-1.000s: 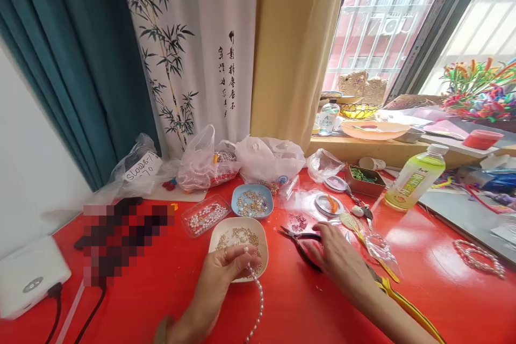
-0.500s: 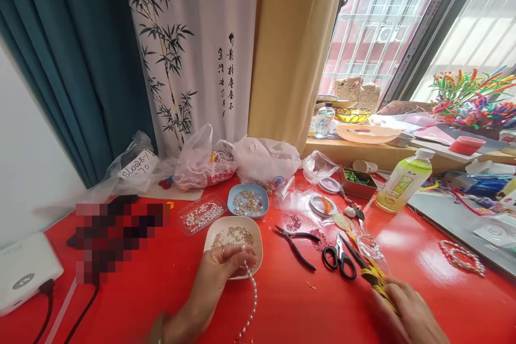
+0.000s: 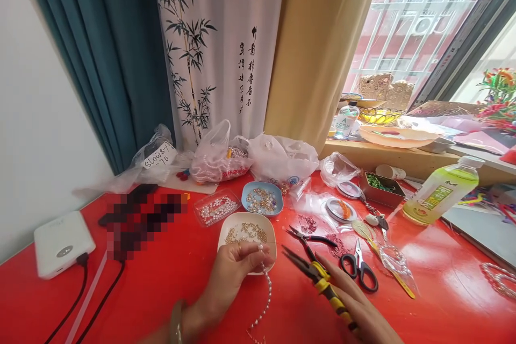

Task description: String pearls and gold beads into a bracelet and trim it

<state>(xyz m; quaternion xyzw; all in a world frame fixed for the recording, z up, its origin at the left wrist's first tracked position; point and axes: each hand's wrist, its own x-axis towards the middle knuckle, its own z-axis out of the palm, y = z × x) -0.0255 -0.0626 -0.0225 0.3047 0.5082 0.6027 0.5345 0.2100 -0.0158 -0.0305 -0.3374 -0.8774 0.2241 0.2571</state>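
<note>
My left hand (image 3: 236, 274) pinches one end of a pearl bead strand (image 3: 269, 293) over the front rim of a cream dish (image 3: 222, 231) of gold beads. The strand hangs down to the right, its lower end near the bottom edge of the view. In my right hand (image 3: 355, 301) are needle-nose pliers (image 3: 320, 279) with yellow and black handles. Their dark jaws point up and left, toward the strand but apart from it. Small black-handled pliers (image 3: 308, 239) and black-handled scissors (image 3: 360, 266) lie just beyond my right hand.
A blue dish (image 3: 244, 201) of beads and a clear tray (image 3: 215, 208) of pearls stand behind the cream dish. Plastic bags (image 3: 282, 156) line the back. A drink bottle (image 3: 443, 191) stands at right; a white box (image 3: 64, 244) with a cable lies at left.
My right hand has lifted the yellow-handled pliers from beside the scissors and brought them left, nearer the strand. My left hand keeps its pinch. The whole view has shifted, with things appearing farther right.
</note>
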